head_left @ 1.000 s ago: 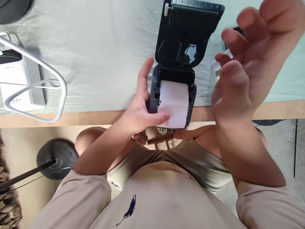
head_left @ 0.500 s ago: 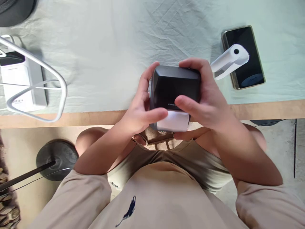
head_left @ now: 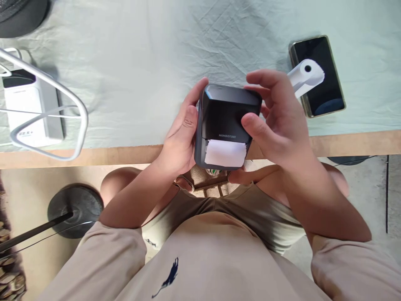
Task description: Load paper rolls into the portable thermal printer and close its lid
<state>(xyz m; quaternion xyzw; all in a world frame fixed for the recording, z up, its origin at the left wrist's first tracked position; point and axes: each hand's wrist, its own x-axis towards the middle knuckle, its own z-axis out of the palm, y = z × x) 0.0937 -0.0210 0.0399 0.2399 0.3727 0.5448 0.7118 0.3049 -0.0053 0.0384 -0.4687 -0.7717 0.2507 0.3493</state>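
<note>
A small dark label printer (head_left: 227,117) with its lid closed is held over the table's front edge, a strip of white paper (head_left: 225,153) sticking out of its slot. My left hand (head_left: 180,136) cups its left side. My right hand (head_left: 277,119) grips its right side, with the thumb on the lid. Behind my right hand a white paper roll (head_left: 305,75) lies partly on a black phone (head_left: 319,75).
A pale green cloth (head_left: 140,62) covers the table, whose wooden edge (head_left: 94,155) runs across the view. A white power bank (head_left: 28,108) and a white wire frame (head_left: 62,92) sit at the left. A dark round object (head_left: 19,12) is at the far left corner. A round stand base (head_left: 75,209) rests on the floor.
The printer's lid, open a second ago, has been closed by my right hand. My left thumb has since slid off the paper strip to the printer's side.
</note>
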